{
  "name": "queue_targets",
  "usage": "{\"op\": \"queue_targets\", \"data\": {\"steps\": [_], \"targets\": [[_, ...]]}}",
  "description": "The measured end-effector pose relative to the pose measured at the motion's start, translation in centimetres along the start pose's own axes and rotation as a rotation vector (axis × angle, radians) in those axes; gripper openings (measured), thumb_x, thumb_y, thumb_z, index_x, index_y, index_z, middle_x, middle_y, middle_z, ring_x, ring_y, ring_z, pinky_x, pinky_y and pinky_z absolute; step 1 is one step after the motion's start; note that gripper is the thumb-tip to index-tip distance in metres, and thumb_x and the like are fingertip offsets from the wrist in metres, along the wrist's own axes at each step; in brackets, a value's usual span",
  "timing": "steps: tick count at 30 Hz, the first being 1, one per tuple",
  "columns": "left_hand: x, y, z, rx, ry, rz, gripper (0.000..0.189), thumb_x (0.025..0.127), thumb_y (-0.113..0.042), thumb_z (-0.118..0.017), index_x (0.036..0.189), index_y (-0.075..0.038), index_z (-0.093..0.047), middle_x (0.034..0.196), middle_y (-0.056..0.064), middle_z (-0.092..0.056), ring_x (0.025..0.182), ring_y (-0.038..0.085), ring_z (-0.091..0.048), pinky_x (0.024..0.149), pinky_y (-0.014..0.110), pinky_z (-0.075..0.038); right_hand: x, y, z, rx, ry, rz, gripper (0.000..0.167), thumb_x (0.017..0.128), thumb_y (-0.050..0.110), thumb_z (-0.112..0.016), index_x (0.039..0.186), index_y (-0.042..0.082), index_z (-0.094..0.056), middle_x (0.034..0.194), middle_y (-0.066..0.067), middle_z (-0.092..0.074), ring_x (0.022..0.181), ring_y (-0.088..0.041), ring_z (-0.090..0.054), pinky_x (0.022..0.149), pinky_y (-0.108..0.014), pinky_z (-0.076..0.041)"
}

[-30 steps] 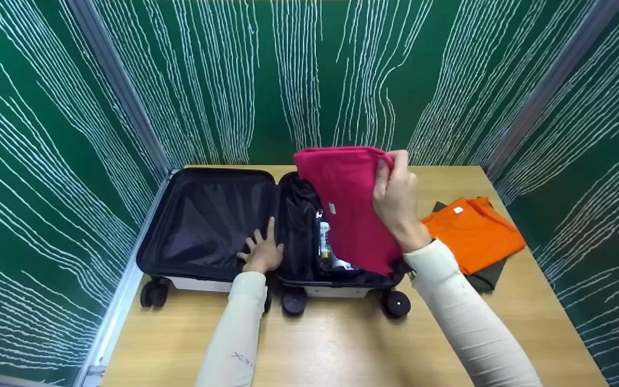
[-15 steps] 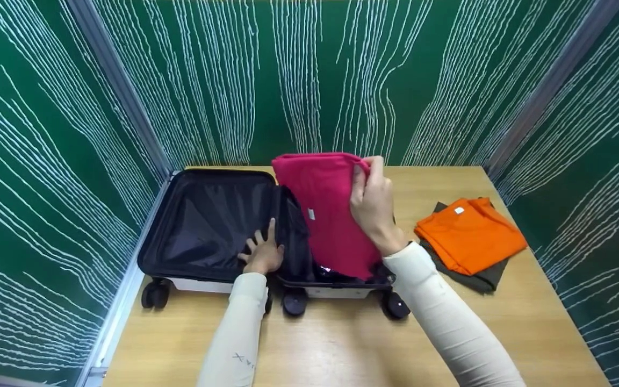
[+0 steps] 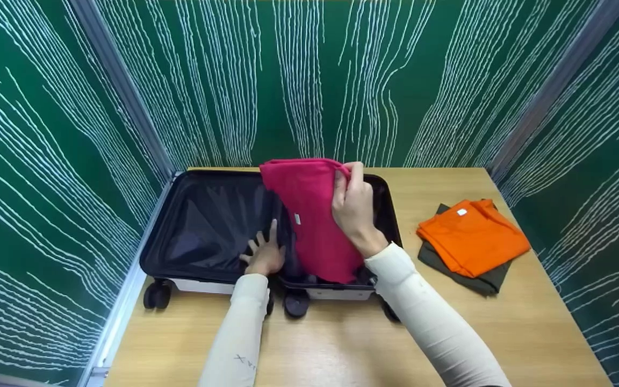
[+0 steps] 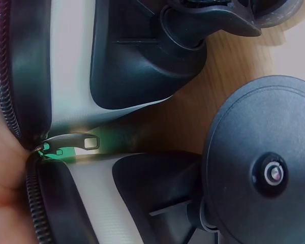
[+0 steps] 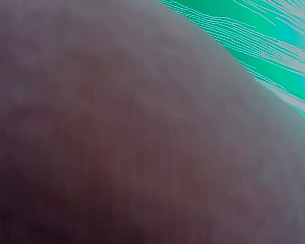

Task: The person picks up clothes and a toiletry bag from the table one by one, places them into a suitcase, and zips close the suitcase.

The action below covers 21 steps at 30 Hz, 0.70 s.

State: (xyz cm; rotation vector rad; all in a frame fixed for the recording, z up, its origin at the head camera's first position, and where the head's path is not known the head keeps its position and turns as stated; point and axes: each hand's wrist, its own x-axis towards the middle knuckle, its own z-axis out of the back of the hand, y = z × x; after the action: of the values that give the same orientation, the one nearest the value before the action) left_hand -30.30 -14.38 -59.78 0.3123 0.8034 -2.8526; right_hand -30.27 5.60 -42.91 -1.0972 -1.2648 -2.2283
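Note:
My right hand point(image 3: 353, 207) pinches a folded crimson garment point(image 3: 315, 215) by its upper right corner and holds it hanging over the right half of an open black suitcase point(image 3: 202, 226). A small white label shows on the cloth, which hides most of that half. With fingers spread, my left hand point(image 3: 265, 253) rests on the suitcase's inner edge near the hinge. The left wrist view shows the zipper pull point(image 4: 73, 142) and a caster wheel point(image 4: 262, 157) close to that hand. Skin fills most of the right wrist view.
To the right, a folded orange garment point(image 3: 473, 236) lies on a dark grey one point(image 3: 462, 277) on the wooden table point(image 3: 331, 344). Green panels point(image 3: 309, 80) with white wavy lines stand at the back and both sides. The suitcase's wheels point(image 3: 296, 305) point toward me.
My right hand has carried the crimson garment left and slightly down, now covering the bottles seen earlier in the suitcase's right half. My left hand has stayed in place.

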Motion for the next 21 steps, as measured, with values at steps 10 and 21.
{"op": "queue_targets", "data": {"steps": [10, 21], "targets": [[1.1, 0.4, -0.9, 0.01, -0.01, 0.014, 0.075, 0.105, -0.036, -0.05, 0.165, -0.039, -0.004, 0.166, 0.023, -0.018, 0.151, 0.051, -0.015, 0.109, 0.085, -0.011, -1.0, -4.9, -1.5, -0.009, 0.026, -0.134, 0.021, 0.108, 0.018, -0.046, 0.104, 0.0, -0.055, 0.064, -0.015, -0.06, 0.057, -0.024, -0.05, 0.055, -0.042, -0.045], [1.5, 0.7, -1.0, -0.008, 0.003, 0.019, 0.078, 0.105, -0.034, -0.052, 0.164, -0.043, -0.002, 0.169, 0.021, -0.015, 0.153, 0.052, -0.011, 0.109, 0.086, -0.007, -3.2, -13.0, -0.4, -0.154, 0.031, -0.398, 0.02, 0.108, 0.018, -0.044, 0.11, 0.0, -0.052, 0.07, -0.02, -0.057, 0.067, -0.041, -0.057, 0.063, -0.054, -0.045]]}}
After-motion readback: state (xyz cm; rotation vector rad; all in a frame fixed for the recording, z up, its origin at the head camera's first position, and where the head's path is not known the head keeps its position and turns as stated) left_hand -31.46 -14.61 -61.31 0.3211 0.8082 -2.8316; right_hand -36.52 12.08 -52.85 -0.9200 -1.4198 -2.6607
